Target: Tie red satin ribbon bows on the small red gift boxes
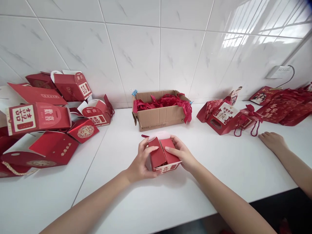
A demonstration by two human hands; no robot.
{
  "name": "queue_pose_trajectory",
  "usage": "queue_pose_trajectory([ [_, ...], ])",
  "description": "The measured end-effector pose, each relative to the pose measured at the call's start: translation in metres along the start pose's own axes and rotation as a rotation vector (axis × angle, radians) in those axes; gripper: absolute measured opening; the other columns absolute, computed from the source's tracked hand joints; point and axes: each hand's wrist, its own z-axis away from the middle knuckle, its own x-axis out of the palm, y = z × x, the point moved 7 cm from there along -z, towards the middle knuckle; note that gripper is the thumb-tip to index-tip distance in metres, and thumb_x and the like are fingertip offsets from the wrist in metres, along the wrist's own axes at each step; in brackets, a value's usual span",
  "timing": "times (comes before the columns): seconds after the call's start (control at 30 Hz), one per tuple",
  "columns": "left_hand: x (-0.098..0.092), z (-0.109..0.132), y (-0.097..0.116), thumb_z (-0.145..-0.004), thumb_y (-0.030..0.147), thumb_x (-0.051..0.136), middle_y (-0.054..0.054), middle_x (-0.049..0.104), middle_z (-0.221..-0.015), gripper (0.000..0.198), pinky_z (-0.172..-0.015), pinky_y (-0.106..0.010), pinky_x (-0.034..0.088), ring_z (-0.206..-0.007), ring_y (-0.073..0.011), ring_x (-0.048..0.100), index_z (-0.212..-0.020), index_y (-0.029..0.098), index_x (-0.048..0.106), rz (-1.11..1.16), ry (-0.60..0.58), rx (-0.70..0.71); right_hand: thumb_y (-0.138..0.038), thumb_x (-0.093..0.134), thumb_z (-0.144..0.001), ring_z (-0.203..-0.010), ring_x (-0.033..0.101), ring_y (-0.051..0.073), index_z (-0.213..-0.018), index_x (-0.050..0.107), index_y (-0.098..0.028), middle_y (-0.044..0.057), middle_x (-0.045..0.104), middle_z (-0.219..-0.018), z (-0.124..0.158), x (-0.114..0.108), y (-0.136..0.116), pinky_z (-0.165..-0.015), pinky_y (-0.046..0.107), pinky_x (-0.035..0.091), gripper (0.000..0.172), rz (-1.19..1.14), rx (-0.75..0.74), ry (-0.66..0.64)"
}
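A small red gift box (157, 154) with white characters on its near side is held between both hands above the white table. Two red flaps lie folded inward over its top with a narrow gap between them, and a pale flap stands at its far edge. My left hand (140, 161) grips the left side, fingers on the flap and thumb low at the near side. My right hand (184, 154) wraps the right side, with its thumb on the right flap.
Behind stands a cardboard box (161, 118) of red ribbons. Red gift boxes (53, 118) pile up at left; more boxes (223, 117) and red bags (287, 105) are at right. Another person's hand (273, 141) rests on the table (117, 201) at far right.
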Motion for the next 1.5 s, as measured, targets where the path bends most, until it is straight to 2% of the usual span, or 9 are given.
queue_pose_trajectory([
  [0.27, 0.006, 0.004, -0.005, -0.065, 0.036, 0.071, -0.013, 0.014, -0.138, 0.072, -0.100, -0.051, 0.039, -0.122, -0.0325, 0.039, -0.128, 0.027, 0.037, 0.097, -0.017, 0.032, -0.030, 0.068, -0.077, -0.107, 0.055, 0.020, -0.114, 0.051, -0.029, 0.003, 0.058, -0.116, 0.005, 0.003, -0.003, -0.090, 0.036, 0.046, 0.041, 0.133, -0.027, 0.003],
  [0.4, 0.005, 0.006, -0.004, -0.065, 0.042, 0.069, -0.014, 0.013, -0.139, 0.070, -0.098, -0.051, 0.039, -0.122, -0.0328, 0.037, -0.126, 0.024, 0.040, 0.085, 0.010, 0.050, -0.031, 0.066, -0.078, -0.109, 0.053, 0.021, -0.118, 0.046, -0.030, 0.005, 0.054, -0.121, 0.005, 0.005, -0.002, -0.092, 0.039, 0.045, 0.045, 0.196, -0.037, -0.002],
  [0.53, 0.005, 0.007, -0.003, -0.063, 0.042, 0.069, -0.015, 0.016, -0.137, 0.071, -0.100, -0.051, 0.036, -0.127, -0.0361, 0.029, -0.125, 0.023, 0.041, 0.041, -0.002, 0.055, -0.031, 0.066, -0.079, -0.119, 0.047, 0.021, -0.116, 0.040, -0.032, 0.005, 0.048, -0.126, 0.010, 0.000, -0.015, -0.100, 0.041, 0.038, 0.045, 0.227, -0.264, 0.095],
  [0.63, 0.004, 0.007, -0.003, -0.064, 0.039, 0.070, -0.014, 0.017, -0.137, 0.070, -0.097, -0.049, 0.040, -0.127, -0.0357, 0.029, -0.125, 0.025, 0.040, 0.039, 0.013, 0.054, -0.049, 0.058, -0.081, -0.124, 0.043, 0.025, -0.106, 0.045, -0.030, 0.006, 0.044, -0.130, 0.014, 0.005, -0.023, -0.101, 0.044, 0.036, 0.034, 0.238, -0.355, -0.047],
  [0.73, 0.003, 0.006, -0.003, -0.064, 0.040, 0.071, -0.014, 0.018, -0.137, 0.072, -0.096, -0.049, 0.041, -0.127, -0.0349, 0.029, -0.127, 0.026, 0.039, 0.051, 0.035, 0.061, -0.066, 0.061, -0.068, -0.132, 0.030, 0.032, -0.111, 0.047, -0.029, 0.007, 0.031, -0.142, 0.016, 0.013, -0.027, -0.104, 0.048, 0.033, 0.058, 0.323, -0.355, -0.258],
  [0.8, 0.003, 0.006, -0.003, -0.064, 0.040, 0.071, -0.013, 0.019, -0.136, 0.073, -0.096, -0.050, 0.041, -0.127, -0.0350, 0.028, -0.128, 0.027, 0.039, 0.054, 0.053, 0.066, -0.061, 0.067, -0.065, -0.135, 0.026, 0.033, -0.114, 0.046, -0.030, 0.006, 0.025, -0.145, 0.016, 0.012, -0.028, -0.105, 0.048, 0.030, 0.062, 0.375, -0.360, -0.290],
  [1.07, 0.003, 0.009, -0.002, -0.069, 0.053, 0.063, -0.014, 0.021, -0.134, 0.069, -0.097, -0.052, 0.039, -0.124, -0.0349, 0.033, -0.128, 0.026, 0.040, 0.065, 0.052, 0.060, -0.030, 0.064, -0.081, -0.113, 0.049, 0.021, -0.104, 0.043, -0.031, 0.004, 0.047, -0.121, 0.007, 0.001, -0.015, -0.095, 0.039, 0.042, 0.032, 0.236, -0.294, -0.044],
  [1.37, -0.006, 0.011, 0.004, -0.063, 0.059, 0.069, -0.022, 0.030, -0.134, 0.115, -0.096, -0.054, 0.038, -0.121, -0.0360, 0.039, -0.146, 0.019, 0.001, 0.133, 0.176, 0.047, -0.028, 0.067, -0.078, -0.114, 0.051, 0.020, -0.128, 0.034, -0.035, 0.005, 0.051, -0.124, 0.005, 0.000, -0.013, -0.099, 0.041, 0.041, 0.060, 0.303, -0.143, -0.075],
  [1.5, -0.008, 0.008, 0.013, -0.060, 0.064, 0.069, -0.018, 0.039, -0.127, 0.107, -0.095, -0.053, 0.039, -0.116, -0.0347, 0.041, -0.144, 0.019, 0.019, 0.066, 0.157, 0.076, -0.030, 0.067, -0.079, -0.119, 0.048, 0.022, -0.129, 0.041, -0.034, 0.006, 0.052, -0.126, 0.007, 0.001, -0.014, -0.098, 0.042, 0.043, 0.057, 0.360, -0.125, -0.103],
])
